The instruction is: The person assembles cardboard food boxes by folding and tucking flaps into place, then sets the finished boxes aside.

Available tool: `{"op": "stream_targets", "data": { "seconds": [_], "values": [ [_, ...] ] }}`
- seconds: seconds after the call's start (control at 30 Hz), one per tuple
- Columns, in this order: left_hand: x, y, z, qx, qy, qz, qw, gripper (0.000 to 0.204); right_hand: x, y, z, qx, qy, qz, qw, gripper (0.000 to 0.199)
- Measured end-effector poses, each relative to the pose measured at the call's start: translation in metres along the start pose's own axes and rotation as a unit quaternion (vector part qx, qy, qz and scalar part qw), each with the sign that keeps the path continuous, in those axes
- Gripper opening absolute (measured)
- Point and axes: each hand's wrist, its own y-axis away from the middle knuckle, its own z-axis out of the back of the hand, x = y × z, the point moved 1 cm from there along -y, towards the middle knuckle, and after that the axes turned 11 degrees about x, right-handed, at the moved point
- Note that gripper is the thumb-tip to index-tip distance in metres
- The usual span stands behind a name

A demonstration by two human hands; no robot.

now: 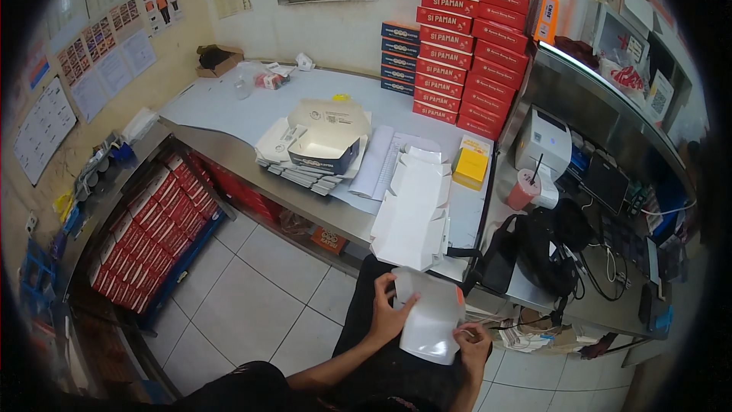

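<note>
Steel counter (229, 154), white-tiled floor (252, 297)

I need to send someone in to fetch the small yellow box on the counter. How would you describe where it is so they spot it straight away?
Start at the tall stack of red boxes against the back wall. Just in front of its foot, on the pale counter, near the white printer, sits the small yellow box. It is the only yellow block there; beside it lie flat white unfolded cartons.
</note>
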Motion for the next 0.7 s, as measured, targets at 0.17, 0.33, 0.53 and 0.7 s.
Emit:
{"op": "stream_targets", "data": {
  "seconds": [0.17,0.33,0.53,0.7],
  "values": [
    [0.009,-0.009,-0.001,0.116,0.006,-0.002,0.993,0.025,0.011,0.006,-0.018,-0.152,0.339,0.126,0.92,0.022],
    [0.001,0.008,-0.01,0.271,-0.06,-0.22,0.935,0.031,0.025,0.003,-0.027,-0.076,0.028,0.06,0.995,0.025],
    [-0.018,0.026,-0.018,0.296,-0.01,-0.115,0.948,0.016,0.062,0.003,-0.046,-0.088,0.015,0.091,0.992,0.017],
    [-0.008,0.02,-0.026,0.255,0.045,-0.006,0.966,0.011,0.056,0.008,-0.063,-0.116,0.203,0.19,0.954,0.009]
  ]
}}
